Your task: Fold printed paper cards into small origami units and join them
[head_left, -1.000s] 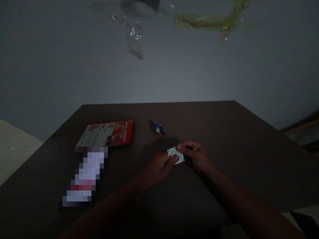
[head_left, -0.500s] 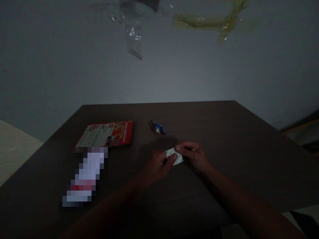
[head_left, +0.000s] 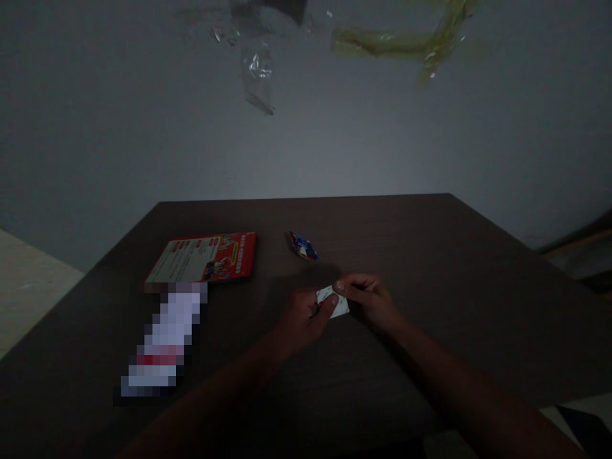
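Observation:
A small white card (head_left: 340, 309) with faint print and a red mark is held between my two hands above the table. My left hand (head_left: 306, 313) is closed on its left side, the thumb lying across its face. At the top edge, my right hand (head_left: 370, 298) pinches the card between thumb and fingers. Beyond the hands lies a crumpled blue and red wrapper (head_left: 303, 246). What the fingers do underneath the card is hidden.
On the dark table (head_left: 382, 223), to the left, lies a red and white booklet (head_left: 229, 258). A blurred-out, bright phone-shaped object (head_left: 165, 344) is nearer me. The wall (head_left: 306, 153) behind carries yellowed tape (head_left: 382, 42) and a scrap of clear plastic (head_left: 258, 76).
Both hands and the card have shifted very slightly, the card a few pixels to the left. The grip looks the same, and the things on the table stay put.

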### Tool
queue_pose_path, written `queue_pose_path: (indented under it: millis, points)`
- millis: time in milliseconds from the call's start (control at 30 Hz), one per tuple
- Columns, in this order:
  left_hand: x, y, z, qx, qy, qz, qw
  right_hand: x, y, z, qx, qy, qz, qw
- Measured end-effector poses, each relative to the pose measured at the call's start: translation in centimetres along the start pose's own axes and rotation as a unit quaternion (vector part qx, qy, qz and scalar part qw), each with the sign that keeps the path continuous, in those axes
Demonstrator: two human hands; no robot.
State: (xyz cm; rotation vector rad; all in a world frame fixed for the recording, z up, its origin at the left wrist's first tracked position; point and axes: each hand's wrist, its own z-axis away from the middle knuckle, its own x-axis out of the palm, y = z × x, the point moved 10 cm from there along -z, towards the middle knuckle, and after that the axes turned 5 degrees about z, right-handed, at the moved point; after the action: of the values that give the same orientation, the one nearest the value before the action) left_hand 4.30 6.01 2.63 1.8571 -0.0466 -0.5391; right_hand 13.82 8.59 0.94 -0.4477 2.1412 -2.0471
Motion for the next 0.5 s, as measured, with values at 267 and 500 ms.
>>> queue_pose_path:
  millis: [267, 500]
  points:
    - [0.0, 0.6, 0.1, 0.031, -0.005, 0.013, 0.999, 0.3, 1.2, -0.1, 0.022, -0.019, -0.042, 0.999]
    - [-0.1, 0.4, -0.1, 0.024, -0.021, 0.006, 0.999, 0.5, 1.1, -0.1, 0.015, -0.031, -0.081, 0.996]
